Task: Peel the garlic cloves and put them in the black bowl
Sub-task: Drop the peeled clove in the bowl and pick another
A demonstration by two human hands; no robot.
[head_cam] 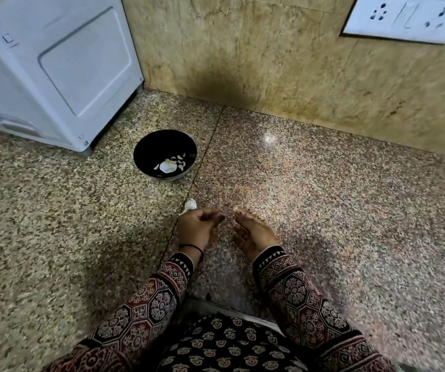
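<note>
One black bowl (159,146) stands on the speckled floor (323,210) near a white appliance (55,71), holding a cluster of pale garlic cloves (171,165) too bunched to count. A single unpeeled garlic chunk (190,204) lies on the floor just beyond the left hand (198,227). That hand's grip is curled, though I cannot tell around what, while the right hand (253,234) pinches one small pale garlic bit (234,209) at its fingertips.

Bare floor (323,197) up to the black bowl (165,155), wide open on the right. Small garlic piece (190,204) in the way, just beside the left hand (197,226). Big white machine (55,63) close by the bowl's left; wall (243,49) further back.
</note>
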